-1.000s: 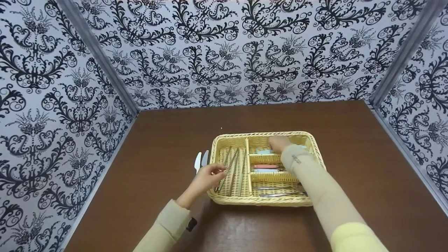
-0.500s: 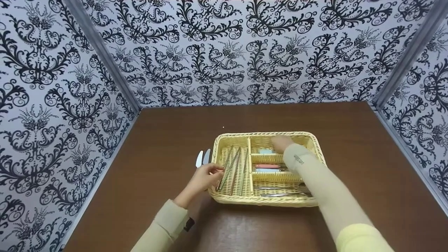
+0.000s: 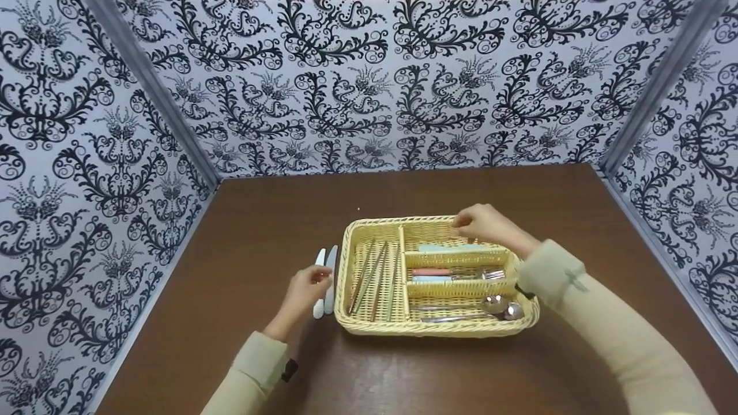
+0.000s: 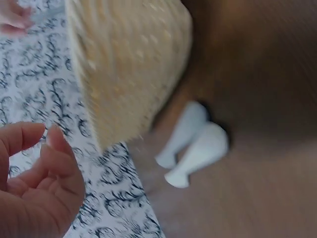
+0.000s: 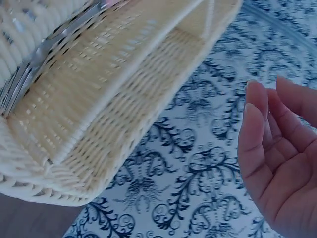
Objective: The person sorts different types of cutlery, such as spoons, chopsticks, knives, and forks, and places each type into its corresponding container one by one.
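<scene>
My left hand is over two table knives lying on the table, left of a wicker cutlery basket. Its fingers are loosely bent, with nothing between them in the left wrist view, where the pale knife handles lie apart from the hand. Above the basket's back right compartment hovers my right hand. In the right wrist view its relaxed fingers hold nothing. Beneath it a pale blue handled piece lies in that compartment.
The basket's left section holds several chopsticks. Forks with pink and pale blue handles fill the middle section, spoons the front one. Patterned walls border the brown table.
My right hand has come up out of the back compartment, uncovering the forks and spoons. My left hand has shifted left from the basket's edge to over the knives.
</scene>
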{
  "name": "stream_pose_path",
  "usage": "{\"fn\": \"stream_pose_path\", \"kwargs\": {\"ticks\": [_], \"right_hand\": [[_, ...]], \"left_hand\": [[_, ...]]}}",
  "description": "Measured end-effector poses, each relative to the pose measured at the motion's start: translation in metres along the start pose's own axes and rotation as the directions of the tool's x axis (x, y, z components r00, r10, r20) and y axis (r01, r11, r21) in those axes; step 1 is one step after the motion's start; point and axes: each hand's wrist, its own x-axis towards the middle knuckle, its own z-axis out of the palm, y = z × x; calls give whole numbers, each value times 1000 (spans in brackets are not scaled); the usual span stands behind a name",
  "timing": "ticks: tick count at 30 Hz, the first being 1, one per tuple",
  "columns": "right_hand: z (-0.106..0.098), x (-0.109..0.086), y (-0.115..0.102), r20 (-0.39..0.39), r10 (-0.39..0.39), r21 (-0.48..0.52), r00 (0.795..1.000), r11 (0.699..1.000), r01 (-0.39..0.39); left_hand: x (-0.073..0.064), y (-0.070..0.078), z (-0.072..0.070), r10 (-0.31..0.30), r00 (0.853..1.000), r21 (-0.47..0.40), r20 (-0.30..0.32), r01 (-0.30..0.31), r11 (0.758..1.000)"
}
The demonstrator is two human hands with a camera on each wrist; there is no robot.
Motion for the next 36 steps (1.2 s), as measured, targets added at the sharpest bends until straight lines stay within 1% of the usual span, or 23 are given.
{"fn": "stream_pose_path", "kwargs": {"ticks": [3,5,7,10,11,12,15,18,21,23,25,27,29,30,32,33,34,36], "right_hand": [[4,-19,-4,-46,-34,61,998,997,36],[10,-31,-5,-53,-39,100,998,994,45],[16,-40,-4,-46,-38,128,998,991,44],[23,-49,-1,-22,-28,132,999,991,31],[25,-51,0,-13,-25,121,1000,992,27],[27,-53,1,-8,-26,102,1000,994,27],[32,-57,6,8,-29,42,1000,999,29],[37,-59,12,25,-36,-3,999,999,36],[41,-59,16,35,-70,-62,997,995,72],[42,-59,18,38,-91,-100,995,990,94],[43,-58,20,43,-96,-125,994,987,101],[44,-58,21,54,-79,-121,995,989,85],[44,-57,21,69,-58,-112,996,992,65],[44,-57,22,78,-46,-108,996,993,55],[44,-56,23,94,-34,-102,995,994,44],[44,-56,24,101,-31,-96,994,995,41],[44,-56,25,107,-28,-91,994,995,38],[44,-56,26,119,-19,-77,993,997,28]], "left_hand": [[2,-11,-4,-16,997,121,-81,26,992],[4,-19,-6,-40,994,221,-101,62,973],[4,-27,-7,-84,992,308,-93,108,945],[4,-37,-7,-166,985,397,-50,173,901],[3,-39,-7,-189,981,412,-39,188,891],[3,-41,-6,-206,978,417,-29,199,887],[2,-45,-2,-223,975,423,-12,207,882],[0,-47,4,-211,977,422,9,188,887],[-1,-48,9,-183,983,440,23,154,885],[0,-49,12,-178,984,449,19,151,881],[1,-50,14,-173,985,461,5,151,874],[1,-51,15,-197,980,448,-1,177,876],[2,-53,15,-248,969,396,-2,228,890],[2,-54,15,-279,960,347,0,262,900],[3,-56,12,-350,937,231,11,338,912],[4,-57,10,-382,924,172,18,373,912],[4,-58,9,-404,914,118,22,399,909],[5,-60,6,-440,897,42,37,438,898]]}}
